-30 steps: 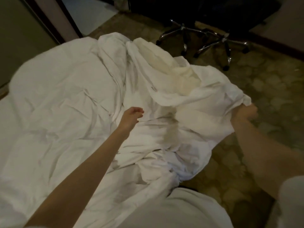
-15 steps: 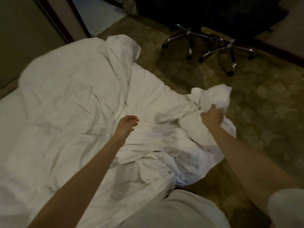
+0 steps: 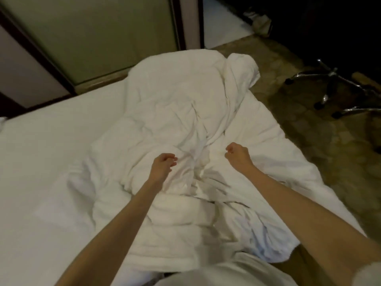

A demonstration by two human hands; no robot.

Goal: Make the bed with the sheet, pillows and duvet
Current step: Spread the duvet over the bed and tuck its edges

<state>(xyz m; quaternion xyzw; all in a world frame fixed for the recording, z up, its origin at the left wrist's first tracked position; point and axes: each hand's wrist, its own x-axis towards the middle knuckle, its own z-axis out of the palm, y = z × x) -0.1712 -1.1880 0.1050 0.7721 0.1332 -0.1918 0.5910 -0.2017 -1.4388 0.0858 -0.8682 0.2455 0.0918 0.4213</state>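
Hovering over crumpled duvet (image 3: 175,120), frame centre: left hand (image 3: 164,164) loosely curled, empty; right hand (image 3: 237,154) clenched, no fabric in it. Bunched duvet edge, gripped half second earlier, now dropped onto sheet (image 3: 47,172). Spreading not yet done; sheet bare at frame left.

Bare forearms (image 3: 115,228) w/ white short sleeve (image 3: 368,275), white clothes (image 3: 226,272).

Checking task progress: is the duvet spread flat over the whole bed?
No, the duvet lies crumpled in a heap, leaving a wide stretch of sheet bare beside it.
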